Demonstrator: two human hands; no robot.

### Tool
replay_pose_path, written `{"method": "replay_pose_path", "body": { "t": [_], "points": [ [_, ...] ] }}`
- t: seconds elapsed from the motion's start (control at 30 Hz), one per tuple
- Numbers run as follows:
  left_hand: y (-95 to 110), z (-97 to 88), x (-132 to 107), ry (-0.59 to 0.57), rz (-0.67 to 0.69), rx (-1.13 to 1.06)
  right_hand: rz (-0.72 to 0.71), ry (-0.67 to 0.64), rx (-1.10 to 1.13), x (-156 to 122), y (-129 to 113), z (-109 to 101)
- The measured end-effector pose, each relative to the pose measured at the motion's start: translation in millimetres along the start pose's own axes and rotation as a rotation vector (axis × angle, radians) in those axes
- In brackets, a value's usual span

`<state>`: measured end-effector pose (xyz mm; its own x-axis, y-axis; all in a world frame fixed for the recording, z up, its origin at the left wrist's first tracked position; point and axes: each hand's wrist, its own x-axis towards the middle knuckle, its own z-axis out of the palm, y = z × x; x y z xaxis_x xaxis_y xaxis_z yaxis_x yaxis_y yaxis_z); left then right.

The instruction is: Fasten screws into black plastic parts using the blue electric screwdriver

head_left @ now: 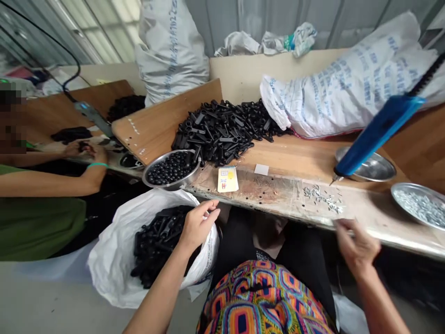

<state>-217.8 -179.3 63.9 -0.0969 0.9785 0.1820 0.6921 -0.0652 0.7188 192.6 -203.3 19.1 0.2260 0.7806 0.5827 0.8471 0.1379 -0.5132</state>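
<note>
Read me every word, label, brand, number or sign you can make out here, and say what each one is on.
White woven plastic sack on the right: rows of blue printing, too creased and blurred to read.
Grey-white woven plastic sack at the back: columns of blue printing, too small to read.
Small white-and-yellow printed paper card on the workbench: coloured print, too small to read.
Nothing else readable shows.
</note>
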Motion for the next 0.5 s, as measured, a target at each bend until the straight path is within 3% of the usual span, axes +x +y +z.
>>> {"method": "replay_pose_path", "body": {
  "t": [0.1,0.2,0.3,0.37,0.5],
  "points": [
    [-11,16.8,57,0.021,-0.127,0.070,-0.203,-0.439,0.214,22,-59,49],
    [-16,32.6,105,-0.010,-0.217,0.123,-0.182,-0.604,0.192,80,-96,105],
    [-21,48.5,137,-0.074,-0.312,0.090,-0.173,-0.635,-0.009,140,-107,157],
    [-25,57.9,149,-0.106,-0.402,-0.013,-0.173,-0.721,-0.121,166,-108,184],
    [-27,61.7,153,-0.148,-0.579,-0.336,-0.098,-0.923,-0.214,189,-106,210]
  ]
}}
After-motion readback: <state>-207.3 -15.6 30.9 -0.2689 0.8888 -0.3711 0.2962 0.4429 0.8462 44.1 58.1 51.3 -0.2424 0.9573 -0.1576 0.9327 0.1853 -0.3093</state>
